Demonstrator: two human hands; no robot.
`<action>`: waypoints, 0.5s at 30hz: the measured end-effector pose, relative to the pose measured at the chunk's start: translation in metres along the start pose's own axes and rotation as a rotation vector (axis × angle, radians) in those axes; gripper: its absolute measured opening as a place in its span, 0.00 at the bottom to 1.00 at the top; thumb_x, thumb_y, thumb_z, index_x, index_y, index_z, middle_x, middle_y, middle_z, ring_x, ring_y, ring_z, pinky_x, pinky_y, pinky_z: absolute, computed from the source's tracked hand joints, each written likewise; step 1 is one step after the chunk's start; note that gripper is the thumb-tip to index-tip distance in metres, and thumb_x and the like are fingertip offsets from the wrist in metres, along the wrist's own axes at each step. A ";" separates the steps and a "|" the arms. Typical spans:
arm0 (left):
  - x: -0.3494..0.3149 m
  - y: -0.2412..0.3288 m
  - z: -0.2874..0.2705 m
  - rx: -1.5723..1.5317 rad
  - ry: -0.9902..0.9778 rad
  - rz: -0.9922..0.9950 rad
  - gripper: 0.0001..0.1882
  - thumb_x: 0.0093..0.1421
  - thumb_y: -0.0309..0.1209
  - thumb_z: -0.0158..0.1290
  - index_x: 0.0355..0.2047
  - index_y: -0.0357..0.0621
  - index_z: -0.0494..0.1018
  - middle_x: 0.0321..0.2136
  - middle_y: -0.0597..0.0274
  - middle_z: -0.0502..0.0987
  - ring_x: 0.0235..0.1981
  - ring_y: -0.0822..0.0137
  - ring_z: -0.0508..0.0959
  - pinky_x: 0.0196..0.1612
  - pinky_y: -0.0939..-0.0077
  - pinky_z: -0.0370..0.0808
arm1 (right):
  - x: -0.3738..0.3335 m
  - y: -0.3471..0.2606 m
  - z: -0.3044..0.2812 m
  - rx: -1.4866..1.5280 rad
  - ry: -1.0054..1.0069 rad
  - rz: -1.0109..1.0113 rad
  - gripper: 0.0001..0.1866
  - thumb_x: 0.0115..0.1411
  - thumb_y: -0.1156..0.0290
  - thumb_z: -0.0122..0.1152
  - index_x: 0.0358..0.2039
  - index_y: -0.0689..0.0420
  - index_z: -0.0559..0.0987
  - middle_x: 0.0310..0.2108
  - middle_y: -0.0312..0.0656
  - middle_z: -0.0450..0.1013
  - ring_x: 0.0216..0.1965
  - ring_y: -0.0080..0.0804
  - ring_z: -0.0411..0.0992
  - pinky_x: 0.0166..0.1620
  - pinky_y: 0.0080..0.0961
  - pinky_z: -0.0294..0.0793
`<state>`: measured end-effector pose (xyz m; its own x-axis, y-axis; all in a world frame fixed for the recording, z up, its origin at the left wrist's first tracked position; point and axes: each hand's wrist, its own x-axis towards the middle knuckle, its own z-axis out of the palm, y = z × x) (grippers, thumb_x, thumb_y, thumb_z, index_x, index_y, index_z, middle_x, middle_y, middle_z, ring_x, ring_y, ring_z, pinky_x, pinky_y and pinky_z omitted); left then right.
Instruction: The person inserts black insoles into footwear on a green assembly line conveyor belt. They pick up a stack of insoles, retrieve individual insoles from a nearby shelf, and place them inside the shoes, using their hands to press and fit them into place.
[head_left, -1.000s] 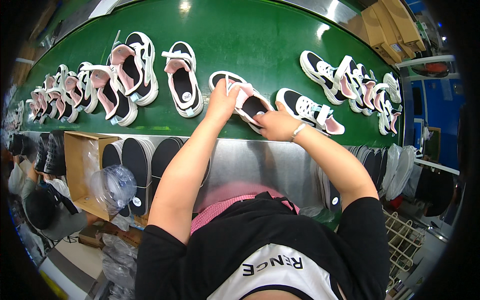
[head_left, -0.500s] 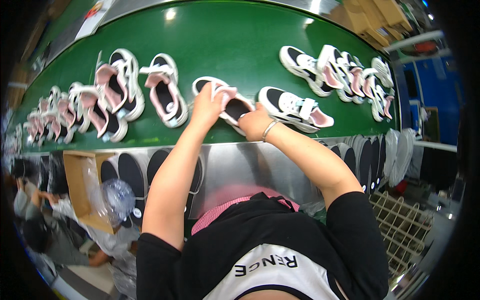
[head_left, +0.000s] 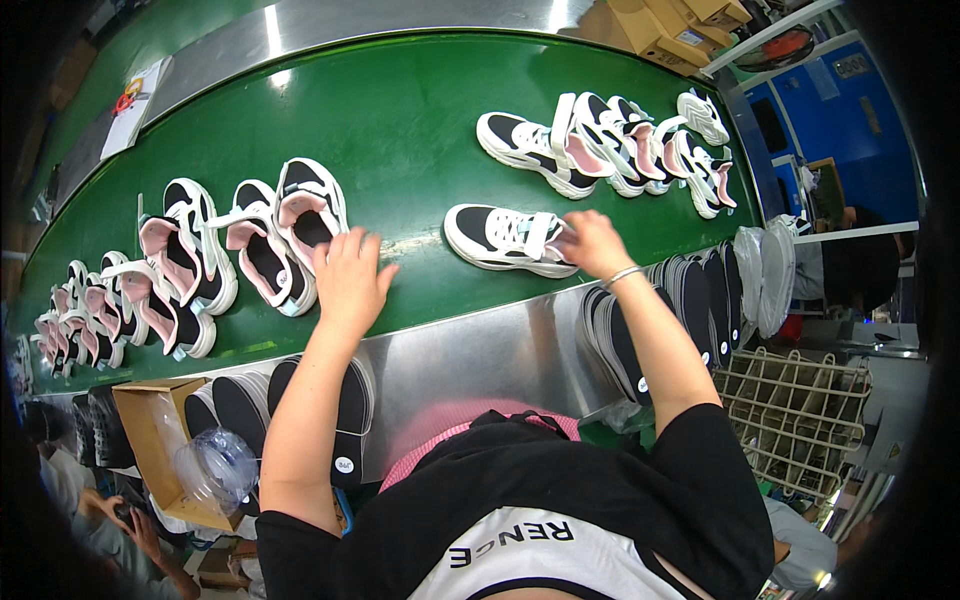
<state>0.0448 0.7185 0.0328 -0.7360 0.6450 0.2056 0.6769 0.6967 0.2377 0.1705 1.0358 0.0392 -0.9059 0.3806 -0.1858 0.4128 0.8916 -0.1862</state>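
Note:
My left hand (head_left: 352,275) is open, fingers spread, at the heel end of a black, white and pink sneaker (head_left: 322,178); whether it touches the shoe I cannot tell. That sneaker stands close beside another opened sneaker (head_left: 258,258), whose pink lining shows. Farther right, my right hand (head_left: 594,246) is closed on the heel end of a white and black sneaker (head_left: 490,232), its toe pointing left and its strap laid across. Part of that heel is hidden by my fingers. All these shoes rest on the green work surface (head_left: 400,130).
Rows of similar sneakers stand at the left (head_left: 185,230) and far right (head_left: 540,145). Along the near metal ledge (head_left: 480,350) are stacked black insoles (head_left: 610,340). A cardboard box (head_left: 160,440) with clear plastic sits lower left, near another person's hands (head_left: 125,520). A wire rack (head_left: 790,410) stands right.
The sneaker both hands held is now at the left beside the opened one, and my left hand has let go. My right hand has moved to the heel of the strapped sneaker. The view has shifted.

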 end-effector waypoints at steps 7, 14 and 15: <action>0.001 -0.024 0.005 0.055 0.064 -0.045 0.06 0.46 0.28 0.48 0.26 0.44 0.70 0.31 0.65 0.71 0.37 0.64 0.69 0.46 0.63 0.58 | 0.049 -0.007 0.022 -0.135 0.420 0.103 0.09 0.44 0.66 0.55 0.24 0.57 0.76 0.42 0.45 0.62 0.47 0.43 0.56 0.46 0.48 0.56; 0.004 0.031 0.007 -0.342 -0.051 -0.095 0.11 0.48 0.31 0.50 0.33 0.41 0.69 0.32 0.59 0.72 0.39 0.61 0.69 0.43 0.64 0.62 | 0.077 -0.015 -0.002 -0.336 0.047 0.050 0.12 0.49 0.62 0.47 0.22 0.53 0.77 0.25 0.42 0.71 0.34 0.37 0.69 0.49 0.57 0.45; 0.006 0.040 0.016 -0.503 -0.144 -0.149 0.13 0.49 0.32 0.50 0.35 0.39 0.69 0.32 0.58 0.73 0.40 0.60 0.69 0.43 0.64 0.64 | 0.073 -0.017 0.005 -0.310 0.121 -0.045 0.13 0.50 0.61 0.46 0.22 0.53 0.77 0.25 0.42 0.71 0.32 0.37 0.69 0.46 0.52 0.51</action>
<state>0.0677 0.7551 0.0287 -0.7910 0.6117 0.0111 0.4508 0.5704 0.6866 0.0975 1.0476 0.0243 -0.9347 0.3493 -0.0650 0.3408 0.9331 0.1145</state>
